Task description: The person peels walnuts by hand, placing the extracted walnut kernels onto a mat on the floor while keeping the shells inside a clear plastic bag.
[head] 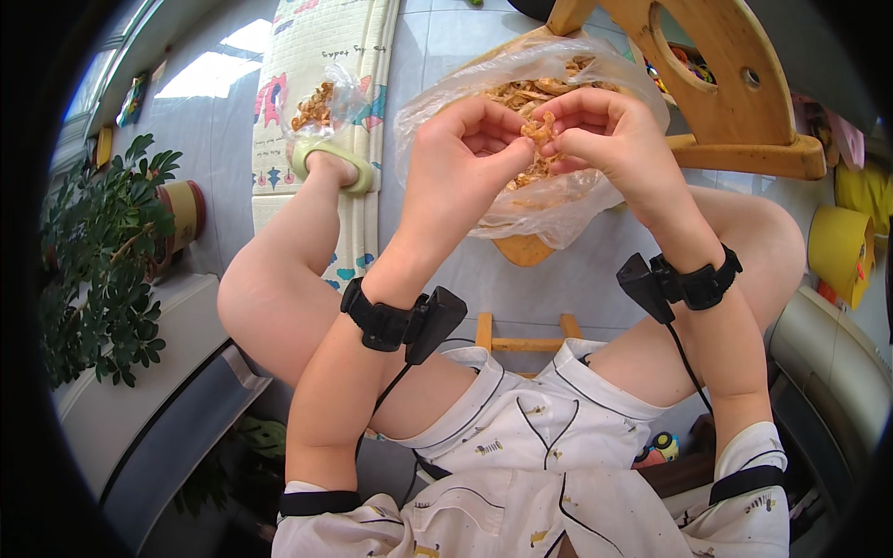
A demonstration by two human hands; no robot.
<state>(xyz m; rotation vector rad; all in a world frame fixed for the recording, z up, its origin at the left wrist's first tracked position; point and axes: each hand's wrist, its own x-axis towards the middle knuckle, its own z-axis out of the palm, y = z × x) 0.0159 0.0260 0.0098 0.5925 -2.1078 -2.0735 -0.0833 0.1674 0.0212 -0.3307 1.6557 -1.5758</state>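
Between the fingertips of my left hand point(467, 150) and my right hand point(614, 136) is a small, wrinkled, orange-brown dried piece point(538, 129), pinched from both sides. Both hands hover over an open clear plastic bag point(551, 220). Many similar dried pieces point(530, 92) fill the bag; what exactly they are I cannot tell. The bag rests on a wooden seat or stool point(524, 251), mostly hidden under it. A smaller clear bag point(345, 94) with darker dried pieces point(314, 108) lies on the patterned mat to the left.
A folded foam mat point(307, 35) runs along the tiled floor by my slippered foot point(335, 167). Ahead right stands a curved wooden chair part point(739, 84). A potted plant point(118, 244) is at left, a yellow container point(841, 251) at right. A toy vehicle point(659, 448) lies beside my seat.
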